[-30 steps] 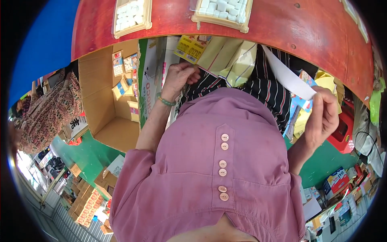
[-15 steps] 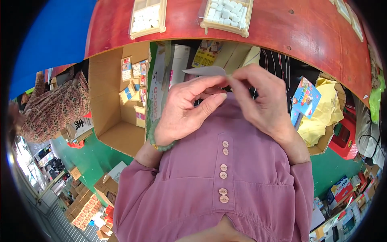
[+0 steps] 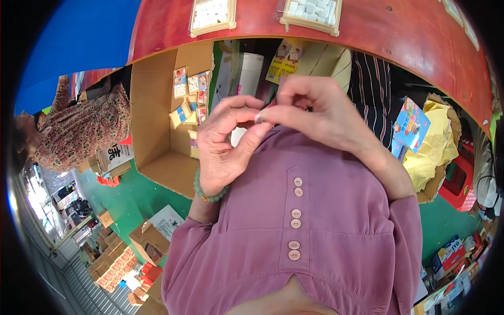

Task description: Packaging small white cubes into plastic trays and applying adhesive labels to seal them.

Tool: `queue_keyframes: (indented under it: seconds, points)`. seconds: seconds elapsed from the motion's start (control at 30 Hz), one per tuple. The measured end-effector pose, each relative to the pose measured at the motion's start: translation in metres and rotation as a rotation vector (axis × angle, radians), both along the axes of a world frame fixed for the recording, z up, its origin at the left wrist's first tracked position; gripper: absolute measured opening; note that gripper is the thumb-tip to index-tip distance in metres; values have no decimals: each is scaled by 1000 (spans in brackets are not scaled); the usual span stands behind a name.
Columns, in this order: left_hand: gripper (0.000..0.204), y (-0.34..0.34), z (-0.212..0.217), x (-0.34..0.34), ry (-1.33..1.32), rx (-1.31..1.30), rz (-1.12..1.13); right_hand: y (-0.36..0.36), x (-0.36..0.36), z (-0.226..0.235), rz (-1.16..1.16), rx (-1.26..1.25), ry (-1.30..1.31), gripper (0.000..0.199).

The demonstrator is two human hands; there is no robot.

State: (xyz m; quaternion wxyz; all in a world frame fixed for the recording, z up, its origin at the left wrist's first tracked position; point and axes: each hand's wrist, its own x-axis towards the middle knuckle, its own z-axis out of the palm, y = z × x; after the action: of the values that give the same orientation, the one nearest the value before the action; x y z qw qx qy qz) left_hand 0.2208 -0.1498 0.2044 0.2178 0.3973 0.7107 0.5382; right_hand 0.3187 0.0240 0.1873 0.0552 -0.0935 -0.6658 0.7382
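Observation:
My left hand (image 3: pixel 223 144), with a green bead bracelet (image 3: pixel 211 197) on its wrist, is held up in front of my chest, thumb and fingers pinched. The fingertips of my right hand (image 3: pixel 328 113) meet the left ones, also pinched, the right thumb pointing left. What they grip is mostly hidden; a small greyish bit shows where the tips meet. A white patch (image 3: pixel 239 136) is visible through the gap between the left thumb and fingers; whether it is a held sheet is unclear. Beyond the hands, two trays (image 3: pixel 234 26) of white blocks (image 3: pixel 312 10) sit on the red table.
An open cardboard box (image 3: pixel 152 115) with several small packs (image 3: pixel 181 84) stands left, under the red table (image 3: pixel 362 26). A white roll (image 3: pixel 251 73) lies beside it. Yellow paper (image 3: pixel 433 142) and a blue card (image 3: pixel 412 126) fill a box at right. Another person (image 3: pixel 84 126) is at far left.
The thin whitish sheet that stuck out beyond my fingers no longer shows there. My right hand has turned and moved left, its thumb now across the left fingertips. The view has shifted slightly.

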Motion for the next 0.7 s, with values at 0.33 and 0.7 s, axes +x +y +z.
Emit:
queue_keyframes:
  seconds: [0.33, 0.7]
  points:
    - [5, -18, 5, -27, -293, 236, 69, 26, 32, -57, -352, -32, -118, 25]
    - [12, -1, -9, -40, -382, 280, 194, 35, 41, -46, -318, -299, -68, 6]
